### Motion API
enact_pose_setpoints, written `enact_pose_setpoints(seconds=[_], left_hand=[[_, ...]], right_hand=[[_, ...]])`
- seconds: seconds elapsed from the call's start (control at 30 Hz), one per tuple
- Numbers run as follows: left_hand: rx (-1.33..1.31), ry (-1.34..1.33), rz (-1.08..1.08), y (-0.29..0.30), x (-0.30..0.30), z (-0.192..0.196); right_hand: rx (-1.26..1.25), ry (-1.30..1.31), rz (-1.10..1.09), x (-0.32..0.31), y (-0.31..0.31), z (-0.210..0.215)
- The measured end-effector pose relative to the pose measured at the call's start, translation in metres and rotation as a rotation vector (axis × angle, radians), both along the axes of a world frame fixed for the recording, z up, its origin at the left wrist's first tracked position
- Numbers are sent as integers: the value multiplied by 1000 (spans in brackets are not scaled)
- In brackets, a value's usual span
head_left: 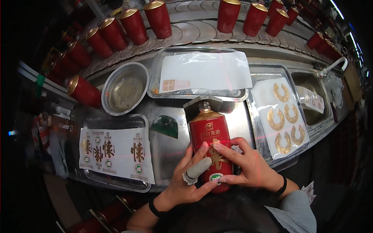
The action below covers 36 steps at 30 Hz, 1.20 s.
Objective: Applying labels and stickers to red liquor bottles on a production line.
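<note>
Printed sheet (122, 153): left of left hand (182, 182)
Left hand: holding the bottle (210, 128), one finger wrapped
Bottle: red, between both hands
Right hand (252, 167): holding the bottle's right side
Gold-patterned sheet (268, 97): right of right hand

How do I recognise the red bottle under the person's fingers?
Find the metal workbench before the curved conveyor. At its near side, the left hand and right hand touch one red bottle. Unlike the plainer red bottles on the conveyor, it shows gold decoration and a green-and-white emblem.
</note>
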<state>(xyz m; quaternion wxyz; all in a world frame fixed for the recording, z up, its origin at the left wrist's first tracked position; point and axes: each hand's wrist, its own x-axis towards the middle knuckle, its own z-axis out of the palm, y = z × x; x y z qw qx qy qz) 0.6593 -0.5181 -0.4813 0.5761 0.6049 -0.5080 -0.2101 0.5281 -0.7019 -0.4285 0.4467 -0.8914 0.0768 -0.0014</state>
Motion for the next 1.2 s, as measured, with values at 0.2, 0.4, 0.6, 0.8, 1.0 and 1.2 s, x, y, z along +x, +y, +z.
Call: enact_pose_setpoints(seconds=[0.2,0.4,0.6,0.8,1.0,1.2], left_hand=[[4,14,-11,0,1,0],[-15,-1,-12,0,1,-4],[-7,-11,-11,-1,1,-5],[-35,10,-25,-3,0,-8],[-78,310,-109,2,3,-10],[-66,144,-106,1,6,-13]], right_hand=[[-16,5,-39,-1,4,-2],[-31,-49,-31,0,6,-6],[-19,-79,-26,1,4,-8],[18,-102,-25,0,4,-6],[161,-86,-28,-9,-6,-16],[108,-63,17,-9,-8,-10]])
